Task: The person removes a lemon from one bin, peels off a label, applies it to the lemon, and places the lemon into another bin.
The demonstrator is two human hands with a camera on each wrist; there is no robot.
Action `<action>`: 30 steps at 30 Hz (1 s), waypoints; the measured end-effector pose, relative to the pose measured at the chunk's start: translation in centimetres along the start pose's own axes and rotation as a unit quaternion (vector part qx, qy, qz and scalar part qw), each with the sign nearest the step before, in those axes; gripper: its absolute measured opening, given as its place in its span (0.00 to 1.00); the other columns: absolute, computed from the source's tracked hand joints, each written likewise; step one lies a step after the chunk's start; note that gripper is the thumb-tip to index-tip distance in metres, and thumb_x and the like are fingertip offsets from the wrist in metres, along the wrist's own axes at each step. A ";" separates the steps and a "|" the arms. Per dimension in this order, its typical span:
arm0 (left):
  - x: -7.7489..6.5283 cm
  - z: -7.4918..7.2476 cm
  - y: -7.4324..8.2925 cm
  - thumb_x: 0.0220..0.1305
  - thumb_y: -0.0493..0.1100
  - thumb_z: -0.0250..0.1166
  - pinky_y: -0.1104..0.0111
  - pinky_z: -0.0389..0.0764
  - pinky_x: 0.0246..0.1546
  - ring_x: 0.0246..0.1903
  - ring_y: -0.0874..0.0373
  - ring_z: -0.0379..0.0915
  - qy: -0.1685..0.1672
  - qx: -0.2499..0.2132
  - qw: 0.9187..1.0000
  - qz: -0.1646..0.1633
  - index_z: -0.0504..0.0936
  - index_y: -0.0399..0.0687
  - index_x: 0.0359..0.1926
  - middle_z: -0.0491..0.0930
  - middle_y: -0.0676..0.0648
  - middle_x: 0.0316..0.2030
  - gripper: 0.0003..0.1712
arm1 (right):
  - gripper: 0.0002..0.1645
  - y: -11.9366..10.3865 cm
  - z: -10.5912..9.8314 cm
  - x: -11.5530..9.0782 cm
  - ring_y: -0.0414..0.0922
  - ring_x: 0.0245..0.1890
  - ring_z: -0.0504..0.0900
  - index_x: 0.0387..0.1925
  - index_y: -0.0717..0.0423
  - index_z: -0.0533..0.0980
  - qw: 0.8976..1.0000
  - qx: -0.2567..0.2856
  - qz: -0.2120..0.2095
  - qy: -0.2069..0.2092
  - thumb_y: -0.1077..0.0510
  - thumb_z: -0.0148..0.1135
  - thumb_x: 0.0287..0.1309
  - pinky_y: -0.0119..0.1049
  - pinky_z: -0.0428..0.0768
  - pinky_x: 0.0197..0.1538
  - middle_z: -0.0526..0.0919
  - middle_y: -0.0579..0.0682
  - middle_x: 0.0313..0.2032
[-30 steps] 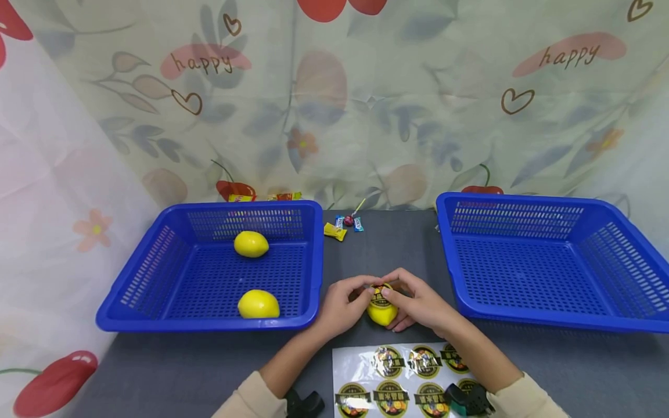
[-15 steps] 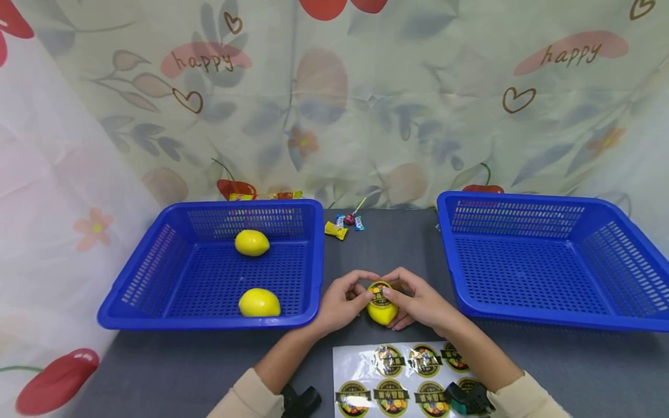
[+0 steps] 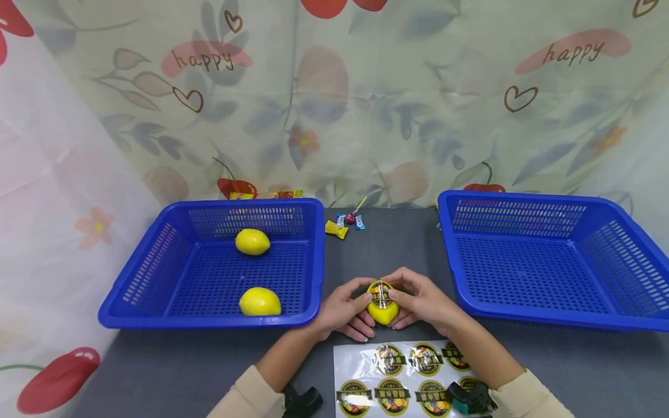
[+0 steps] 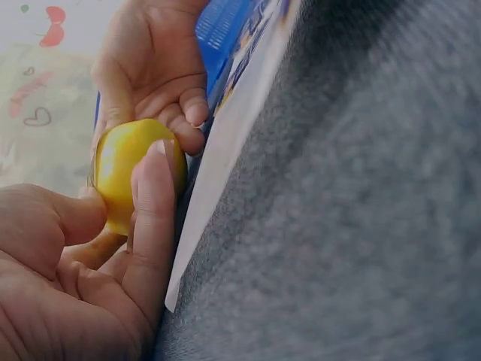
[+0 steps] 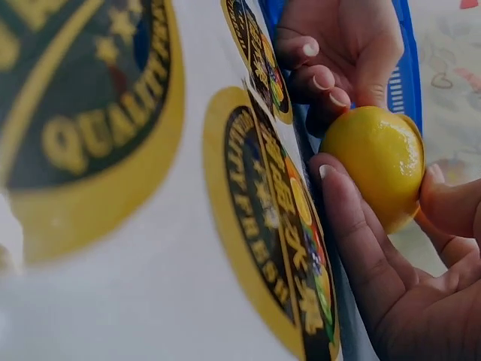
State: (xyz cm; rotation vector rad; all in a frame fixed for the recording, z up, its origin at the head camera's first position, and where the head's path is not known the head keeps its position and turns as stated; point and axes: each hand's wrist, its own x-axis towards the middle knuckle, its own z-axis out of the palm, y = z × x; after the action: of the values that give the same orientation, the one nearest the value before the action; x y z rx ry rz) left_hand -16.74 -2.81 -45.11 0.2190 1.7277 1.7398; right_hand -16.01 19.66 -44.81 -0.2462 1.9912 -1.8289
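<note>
"happy" — twice on backdrop [image 3: 376, 64], "QUALITY FRESH", "精品水果" — on stickers [image 5: 263, 218]

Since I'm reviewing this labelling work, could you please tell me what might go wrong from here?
The round label may wrinkle or lift, being on a curved lemon. The lemon, held between left hand and right hand, might slip. The right forearm, which crosses the sticker sheet in the head view, could drag it.

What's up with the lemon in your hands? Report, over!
Left hand and right hand both holding lemon. Round sticker on its upper side. Nothing seen blocking; sticker sheet lies close by.
</note>
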 end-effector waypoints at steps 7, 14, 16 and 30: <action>0.1 -0.2 -0.5 0.78 0.38 0.51 0.62 0.85 0.26 0.22 0.53 0.82 0.000 -0.030 1.000 0.008 0.69 0.51 0.70 0.81 0.39 0.25 0.23 | 0.17 0.0 -0.2 0.1 0.60 0.27 0.86 0.60 0.64 0.70 1.000 0.020 0.007 -0.006 0.65 0.54 0.72 0.52 0.85 0.33 0.65 0.71 0.64; -0.1 -0.5 -0.6 0.74 0.30 0.53 0.61 0.86 0.31 0.26 0.53 0.83 -0.038 -0.038 0.998 0.015 0.64 0.46 0.71 0.81 0.39 0.28 0.27 | 0.18 0.1 -0.7 0.0 0.57 0.25 0.86 0.59 0.65 0.73 0.999 0.036 0.026 -0.013 0.67 0.55 0.70 0.51 0.85 0.32 0.68 0.69 0.63; -0.2 -0.6 -0.6 0.71 0.27 0.56 0.61 0.86 0.33 0.27 0.52 0.84 -0.054 -0.032 0.998 0.018 0.62 0.45 0.71 0.81 0.40 0.28 0.31 | 0.19 0.1 -0.9 -0.1 0.57 0.26 0.86 0.60 0.65 0.73 0.998 0.045 0.034 -0.020 0.66 0.57 0.70 0.51 0.85 0.33 0.69 0.69 0.62; -0.2 -0.5 -0.7 0.51 0.22 0.71 0.59 0.86 0.33 0.28 0.51 0.83 -0.067 0.008 0.997 0.036 0.62 0.47 0.73 0.79 0.41 0.28 0.50 | 0.46 -1.4 -0.1 -0.7 0.51 0.27 0.83 0.65 0.57 0.62 0.986 -0.145 -0.027 -0.081 0.59 0.79 0.50 0.40 0.84 0.35 0.69 0.64 0.57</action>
State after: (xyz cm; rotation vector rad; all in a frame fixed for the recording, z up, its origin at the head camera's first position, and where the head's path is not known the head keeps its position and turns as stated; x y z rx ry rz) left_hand -16.66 -3.41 -45.75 0.4021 1.6556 1.7218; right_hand -15.63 19.87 -43.29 -0.5228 2.1465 -1.4909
